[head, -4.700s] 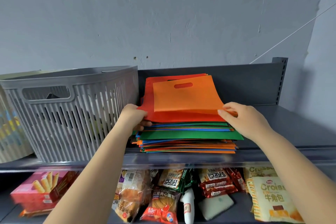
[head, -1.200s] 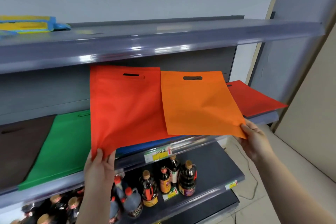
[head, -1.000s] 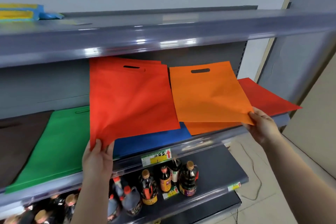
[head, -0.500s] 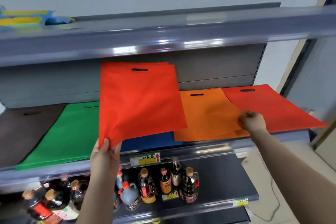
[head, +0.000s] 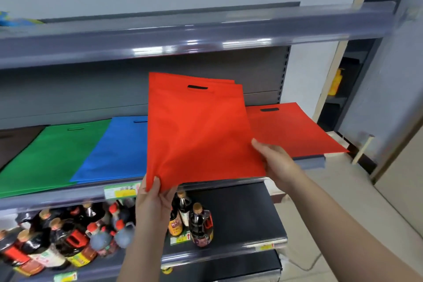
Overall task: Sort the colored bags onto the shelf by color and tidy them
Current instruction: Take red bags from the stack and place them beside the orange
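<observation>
Both bare forearms are being extended forward and upward from the lower edge of the view, the left rising almost straight up and the right slanting in from the lower right corner. The left hand is being held with its back toward the camera, its thumb and fingers being pinched together on the lower left corner of the red bags. The right hand is being held higher and to the right, its fingers being curled at the right edge of the same bags with the thumb being laid on top.
</observation>
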`<state>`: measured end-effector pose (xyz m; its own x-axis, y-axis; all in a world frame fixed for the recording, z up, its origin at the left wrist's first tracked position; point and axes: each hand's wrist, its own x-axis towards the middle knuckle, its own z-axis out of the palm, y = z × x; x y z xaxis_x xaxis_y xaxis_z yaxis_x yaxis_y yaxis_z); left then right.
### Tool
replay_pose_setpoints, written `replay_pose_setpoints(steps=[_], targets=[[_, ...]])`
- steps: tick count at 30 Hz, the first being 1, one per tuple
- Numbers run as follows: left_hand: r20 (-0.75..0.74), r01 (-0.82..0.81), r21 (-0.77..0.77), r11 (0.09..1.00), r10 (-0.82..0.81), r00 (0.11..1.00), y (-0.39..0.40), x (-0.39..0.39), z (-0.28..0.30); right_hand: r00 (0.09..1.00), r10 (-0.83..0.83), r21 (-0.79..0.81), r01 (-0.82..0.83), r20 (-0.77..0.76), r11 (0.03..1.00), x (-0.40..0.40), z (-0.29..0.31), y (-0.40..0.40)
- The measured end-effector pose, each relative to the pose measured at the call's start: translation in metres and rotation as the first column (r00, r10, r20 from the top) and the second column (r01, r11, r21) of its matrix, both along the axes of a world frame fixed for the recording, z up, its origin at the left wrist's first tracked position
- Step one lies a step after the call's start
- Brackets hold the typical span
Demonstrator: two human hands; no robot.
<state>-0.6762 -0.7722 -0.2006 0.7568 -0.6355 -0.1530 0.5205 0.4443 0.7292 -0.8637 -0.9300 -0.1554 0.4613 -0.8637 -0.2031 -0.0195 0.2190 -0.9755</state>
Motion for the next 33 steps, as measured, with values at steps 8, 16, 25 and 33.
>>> replay_pose_setpoints(steps=[8,16,25,33], targets=[[0.167,0.176,0.14,0.974,-0.198,0.966,-0.043,-0.065,-0.004,0.945,-0.218,-0.225,0.163,-0.244,0.961,-0.082,-0.022,-0.03],[0.458,0.235,0.398,0.887,-0.414,0.787,-0.121,-0.09,0.014,0.817,-0.443,-0.426,0.275,-0.37,0.862,-0.134,-0.003,-0.091],[0.685,0.066,0.646,0.761,-0.616,0.389,-0.197,-0.101,0.01,0.675,-0.513,-0.53,0.21,-0.53,0.822,-0.152,-0.011,-0.162],[0.607,-0.338,0.765,0.548,-0.79,0.093,-0.208,-0.123,0.004,0.55,-0.416,-0.487,0.018,-0.724,0.873,-0.159,-0.027,-0.178]])
